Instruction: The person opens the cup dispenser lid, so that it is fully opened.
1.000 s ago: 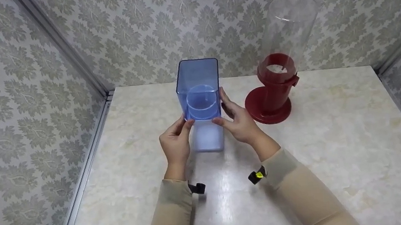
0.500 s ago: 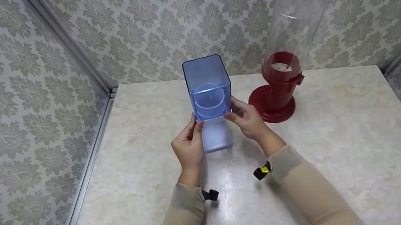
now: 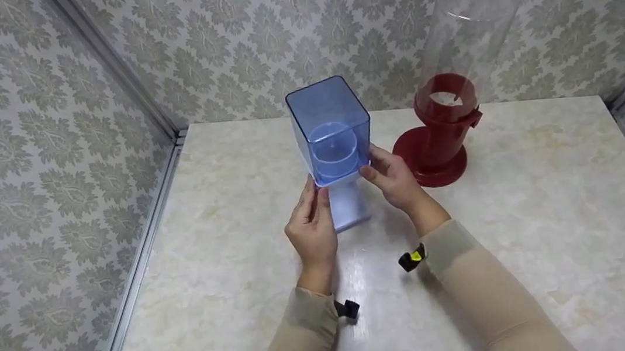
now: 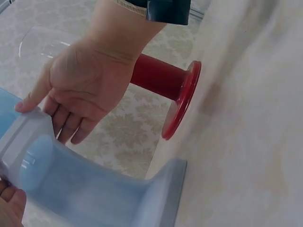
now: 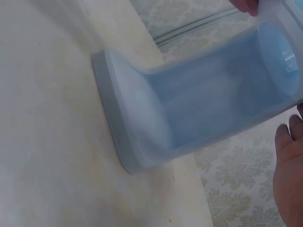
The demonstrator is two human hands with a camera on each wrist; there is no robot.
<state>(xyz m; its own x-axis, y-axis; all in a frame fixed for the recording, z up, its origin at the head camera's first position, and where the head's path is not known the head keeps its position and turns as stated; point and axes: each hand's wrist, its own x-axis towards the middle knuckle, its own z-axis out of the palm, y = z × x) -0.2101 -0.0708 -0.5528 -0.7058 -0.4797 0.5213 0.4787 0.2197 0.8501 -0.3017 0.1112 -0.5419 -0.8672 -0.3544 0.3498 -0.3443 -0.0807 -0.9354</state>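
A blue dispenser stands in front of me in the head view, with a see-through square tank (image 3: 328, 106) open at the top and a round ring visible inside. Its pale stand ends in a flat foot (image 3: 350, 209) at table level. My left hand (image 3: 312, 228) grips the tank's lower left corner between thumb and fingers. On the lower right side, my right hand (image 3: 399, 183) holds it the same way, thumb in front. In the left wrist view the right hand (image 4: 87, 85) is at the white collar (image 4: 35, 125). The right wrist view shows the curved stand (image 5: 208, 99).
Behind and right of my right hand stands a red dispenser base (image 3: 434, 156) carrying a clear tall cylinder (image 3: 474, 21). The marbled table (image 3: 224, 227) meets patterned walls (image 3: 251, 47) at the back and left. A metal rail (image 3: 137, 236) runs along the left edge.
Both hands have turned the blue dispenser counterclockwise, its right side swinging away from me. It sits further right in the head view, and the left hand has come nearer. The camera view has shifted slightly.
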